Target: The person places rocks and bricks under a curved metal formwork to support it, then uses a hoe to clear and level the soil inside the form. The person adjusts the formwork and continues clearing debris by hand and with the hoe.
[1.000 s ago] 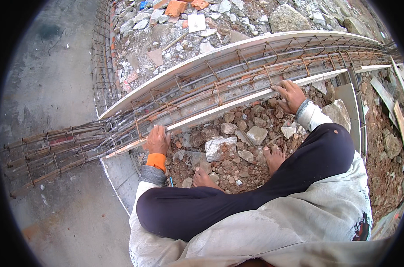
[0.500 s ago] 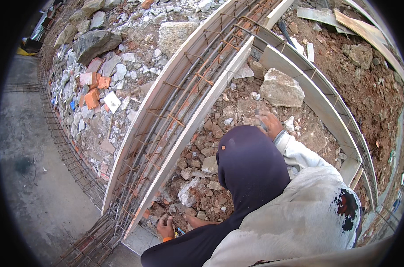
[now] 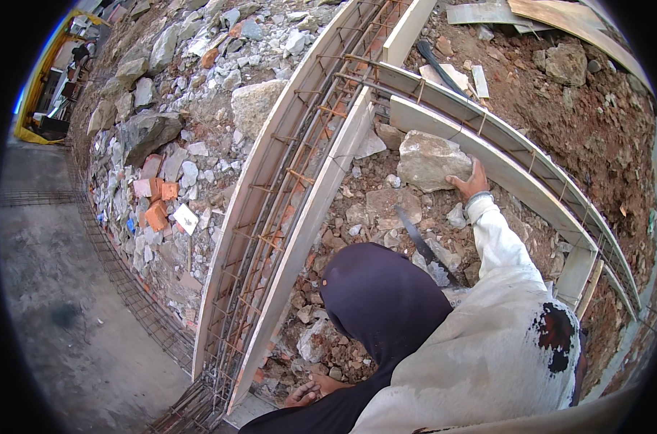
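Note:
My right hand [image 3: 474,181], in a pale dirty sleeve, reaches to a large pale rock [image 3: 431,160]. Its thumb and fingers are around the rock's right end, and the rock rests on the ground. Low in the picture, my left hand [image 3: 301,395] is close to the rubble, fingers curled; what they hold, if anything, cannot be made out. Dark rounded cloth [image 3: 386,304] over my bent leg hides the ground between the hands. A long, thin dark blade-like strip [image 3: 424,246] lies on the stones, its lower end beside my sleeve.
Board formwork [image 3: 310,195] with rebar cages [image 3: 288,177] inside runs along my left. Another boarded trench [image 3: 513,163] curves along the right. Beyond the left one lie rubble and broken orange bricks [image 3: 155,210], then a concrete floor [image 3: 50,289]. Loose planks [image 3: 552,18] lie at the far right.
My right hand has moved up and right, from the stones beside the dark cloth to the large rock's end. The dark strip now shows. My left hand stays low; the view has shifted.

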Action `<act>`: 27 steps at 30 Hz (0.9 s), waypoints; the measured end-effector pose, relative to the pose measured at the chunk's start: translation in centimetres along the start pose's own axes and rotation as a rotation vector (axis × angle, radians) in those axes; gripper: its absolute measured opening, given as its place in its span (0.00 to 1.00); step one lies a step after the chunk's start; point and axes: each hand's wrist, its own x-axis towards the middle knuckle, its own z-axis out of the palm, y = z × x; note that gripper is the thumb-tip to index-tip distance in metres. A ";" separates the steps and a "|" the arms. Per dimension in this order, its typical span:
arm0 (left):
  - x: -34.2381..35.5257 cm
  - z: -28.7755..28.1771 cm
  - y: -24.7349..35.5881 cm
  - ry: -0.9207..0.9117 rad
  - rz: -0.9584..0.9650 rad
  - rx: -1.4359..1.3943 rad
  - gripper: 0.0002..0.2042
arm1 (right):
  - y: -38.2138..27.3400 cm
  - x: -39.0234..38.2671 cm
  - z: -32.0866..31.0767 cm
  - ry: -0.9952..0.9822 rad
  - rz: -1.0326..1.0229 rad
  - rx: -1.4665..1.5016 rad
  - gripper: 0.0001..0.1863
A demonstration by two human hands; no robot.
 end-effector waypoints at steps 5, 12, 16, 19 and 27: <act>-1.0 4.6 4.6 -0.089 0.070 0.052 0.21 | 4.6 2.5 0.6 -0.185 0.142 0.249 0.52; -1.1 8.4 10.4 -0.212 0.149 0.178 0.20 | 3.9 3.2 -1.0 -0.375 0.202 0.540 0.41; 0.4 9.1 12.4 -0.282 0.175 0.203 0.20 | -1.9 -1.6 -1.8 -0.133 -0.087 0.078 0.39; 4.3 8.6 13.3 -0.244 0.191 0.178 0.21 | -4.2 -6.1 -1.5 -0.079 -0.322 0.067 0.36; 6.6 9.0 17.2 -0.159 0.267 0.371 0.22 | -7.1 -8.3 0.8 -0.020 -0.338 0.047 0.34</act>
